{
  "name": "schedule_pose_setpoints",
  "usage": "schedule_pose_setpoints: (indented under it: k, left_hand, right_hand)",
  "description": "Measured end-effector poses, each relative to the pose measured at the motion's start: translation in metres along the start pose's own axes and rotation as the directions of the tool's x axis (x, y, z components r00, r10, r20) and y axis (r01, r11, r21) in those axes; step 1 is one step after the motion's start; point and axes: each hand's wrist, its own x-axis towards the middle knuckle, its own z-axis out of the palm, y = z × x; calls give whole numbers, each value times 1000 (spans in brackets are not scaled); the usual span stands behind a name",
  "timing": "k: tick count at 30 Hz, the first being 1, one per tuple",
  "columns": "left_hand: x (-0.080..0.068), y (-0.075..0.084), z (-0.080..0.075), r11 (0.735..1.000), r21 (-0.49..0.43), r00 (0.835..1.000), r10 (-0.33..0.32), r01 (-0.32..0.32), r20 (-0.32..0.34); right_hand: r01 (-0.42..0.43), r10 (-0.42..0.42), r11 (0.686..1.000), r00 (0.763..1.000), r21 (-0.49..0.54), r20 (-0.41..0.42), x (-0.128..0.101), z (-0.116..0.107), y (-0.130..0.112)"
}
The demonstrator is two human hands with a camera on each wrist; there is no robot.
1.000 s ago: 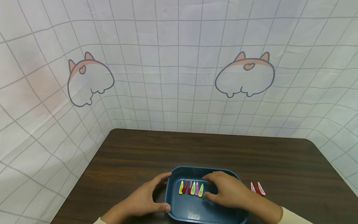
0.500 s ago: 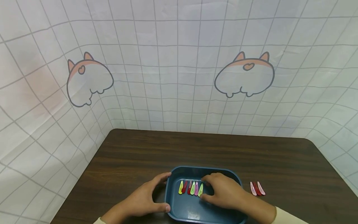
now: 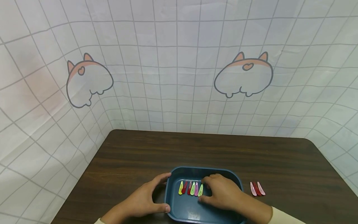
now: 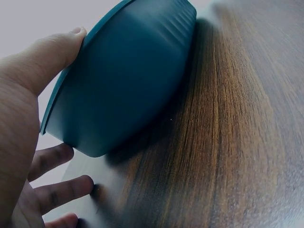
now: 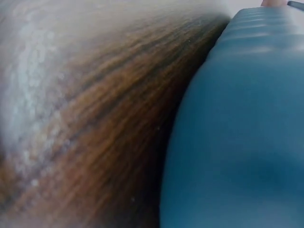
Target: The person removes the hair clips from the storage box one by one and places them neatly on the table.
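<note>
A blue plastic tray sits near the table's front edge. My left hand holds its left side, thumb at the near part of the rim and a finger at the far corner. In the left wrist view the thumb presses the tray rim while other fingers spread below. Inside the tray lies a row of snap hair clips, from a yellow hair clip at the left to a light green hair clip at the right. My right hand reaches in and pinches this green clip between thumb and forefinger at its ends.
On the table right of the tray lie several more hair clips, two pink and a red hair clip between them. Dark wood-grain tabletop extends behind the tray up to a white grid-patterned cloth.
My right hand has shifted slightly left, its thumb and forefinger closing in on the rightmost green clip, which now leans a little more. The left hand stays on the tray.
</note>
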Motion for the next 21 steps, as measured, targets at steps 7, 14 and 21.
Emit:
schedule_pose_setpoints:
  k: [7, 14, 21]
  left_hand:
    - [0, -1, 1, 1000, 4, 1000, 5, -5, -4]
    - [0, -1, 0, 1000, 2, 1000, 8, -8, -3]
    - [0, 0, 0, 1000, 7, 1000, -9, 9, 1]
  right_hand:
    - [1, 0, 1000, 1000, -20, 7, 1, 3, 0]
    - [-4, 4, 1000, 1000, -28, 6, 1, 4, 0]
    - [-8, 8, 999, 1000, -41, 9, 2, 4, -1]
